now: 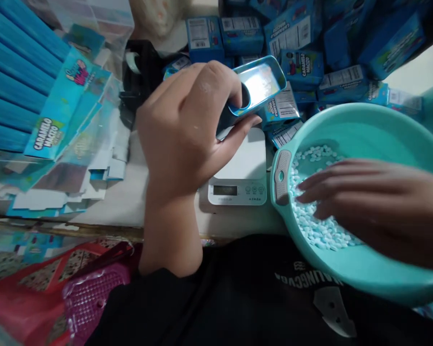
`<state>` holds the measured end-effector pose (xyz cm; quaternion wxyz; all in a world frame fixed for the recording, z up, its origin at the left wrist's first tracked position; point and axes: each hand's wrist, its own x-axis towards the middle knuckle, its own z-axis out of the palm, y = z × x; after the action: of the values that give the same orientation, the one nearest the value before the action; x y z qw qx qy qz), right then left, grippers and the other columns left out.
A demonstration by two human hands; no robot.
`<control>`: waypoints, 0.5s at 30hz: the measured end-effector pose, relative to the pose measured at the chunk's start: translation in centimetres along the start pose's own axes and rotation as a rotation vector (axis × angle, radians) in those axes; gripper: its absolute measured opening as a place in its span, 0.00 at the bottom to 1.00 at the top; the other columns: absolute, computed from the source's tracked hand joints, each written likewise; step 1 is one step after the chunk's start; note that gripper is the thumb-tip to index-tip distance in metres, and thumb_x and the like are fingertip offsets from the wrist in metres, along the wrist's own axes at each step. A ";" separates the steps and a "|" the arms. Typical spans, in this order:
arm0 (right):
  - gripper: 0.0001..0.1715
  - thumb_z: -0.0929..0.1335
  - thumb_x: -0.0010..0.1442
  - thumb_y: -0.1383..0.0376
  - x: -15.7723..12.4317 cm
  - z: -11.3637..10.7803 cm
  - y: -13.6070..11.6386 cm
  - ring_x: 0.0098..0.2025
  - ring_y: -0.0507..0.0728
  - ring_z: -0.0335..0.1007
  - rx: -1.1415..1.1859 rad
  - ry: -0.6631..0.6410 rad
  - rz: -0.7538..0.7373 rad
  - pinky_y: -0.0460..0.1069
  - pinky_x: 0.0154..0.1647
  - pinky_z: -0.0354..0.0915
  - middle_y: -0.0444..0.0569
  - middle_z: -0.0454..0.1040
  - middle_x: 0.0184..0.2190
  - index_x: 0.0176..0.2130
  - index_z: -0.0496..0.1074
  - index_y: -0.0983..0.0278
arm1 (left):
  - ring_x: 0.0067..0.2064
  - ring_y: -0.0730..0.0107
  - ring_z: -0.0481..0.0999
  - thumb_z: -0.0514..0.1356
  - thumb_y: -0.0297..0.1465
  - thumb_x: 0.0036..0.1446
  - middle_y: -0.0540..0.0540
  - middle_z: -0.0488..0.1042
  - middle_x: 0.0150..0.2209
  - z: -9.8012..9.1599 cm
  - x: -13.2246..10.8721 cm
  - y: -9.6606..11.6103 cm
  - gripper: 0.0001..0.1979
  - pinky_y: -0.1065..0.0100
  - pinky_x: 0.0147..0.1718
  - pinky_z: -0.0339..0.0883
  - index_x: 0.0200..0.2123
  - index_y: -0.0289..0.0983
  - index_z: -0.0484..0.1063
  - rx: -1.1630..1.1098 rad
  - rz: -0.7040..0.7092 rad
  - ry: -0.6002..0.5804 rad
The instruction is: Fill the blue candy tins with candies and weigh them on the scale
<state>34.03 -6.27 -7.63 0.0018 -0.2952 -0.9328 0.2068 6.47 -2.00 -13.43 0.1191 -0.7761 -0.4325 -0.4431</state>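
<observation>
My left hand grips a small rectangular blue tin with rounded corners and a shiny inside; its fingers curl over the rim. Below it on the table lies a white kitchen scale, partly covered by the hand, its display dark. On the right stands a turquoise basin with a grey handle pad. Many small pale-blue candies lie at its bottom. My right hand hovers over the basin, slightly blurred, fingers stretched out close to the candies, with nothing seen in it.
Many small blue printed boxes are heaped behind the scale and basin. At left lie flat blue cartons and clear plastic bags. A black tape dispenser stands behind my left hand. Below the table edge are red and purple plastic items.
</observation>
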 end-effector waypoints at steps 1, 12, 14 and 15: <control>0.14 0.59 0.71 0.63 -1.4 0.2 1.6 0.49 0.55 0.75 -0.005 0.103 0.069 0.54 0.51 0.69 0.47 0.80 0.46 0.45 0.73 0.54 | 0.39 0.62 0.79 0.65 0.39 0.60 0.49 0.78 0.37 0.1 0.0 -0.1 0.10 0.60 0.42 0.73 0.37 0.42 0.68 -0.010 0.003 -0.004; 0.21 0.69 0.62 0.72 -1.0 4.4 4.7 0.53 0.61 0.71 0.195 -0.309 0.409 0.57 0.56 0.67 0.61 0.67 0.56 0.55 0.73 0.67 | 0.45 0.55 0.80 0.64 0.43 0.60 0.46 0.79 0.41 1.3 -0.4 -1.0 0.10 0.55 0.40 0.72 0.37 0.45 0.71 0.010 0.072 -0.137; 0.21 0.68 0.62 0.73 -0.7 4.4 4.7 0.51 0.60 0.72 0.208 -0.317 0.411 0.56 0.54 0.67 0.60 0.66 0.56 0.55 0.73 0.66 | 0.44 0.54 0.80 0.64 0.43 0.59 0.46 0.79 0.39 1.3 -0.4 -1.1 0.10 0.54 0.38 0.73 0.36 0.45 0.72 0.007 0.087 -0.136; 0.20 0.68 0.62 0.73 -0.8 4.5 4.8 0.50 0.60 0.72 0.213 -0.312 0.415 0.56 0.53 0.67 0.60 0.66 0.56 0.54 0.73 0.66 | 0.43 0.53 0.81 0.64 0.44 0.59 0.46 0.79 0.37 1.3 -0.4 -1.2 0.10 0.53 0.38 0.73 0.36 0.45 0.72 -0.008 0.084 -0.136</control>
<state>36.76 -4.87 -13.46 -0.1531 -0.4428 -0.8143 0.3425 6.17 -0.81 -14.73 0.1048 -0.8222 -0.4051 -0.3859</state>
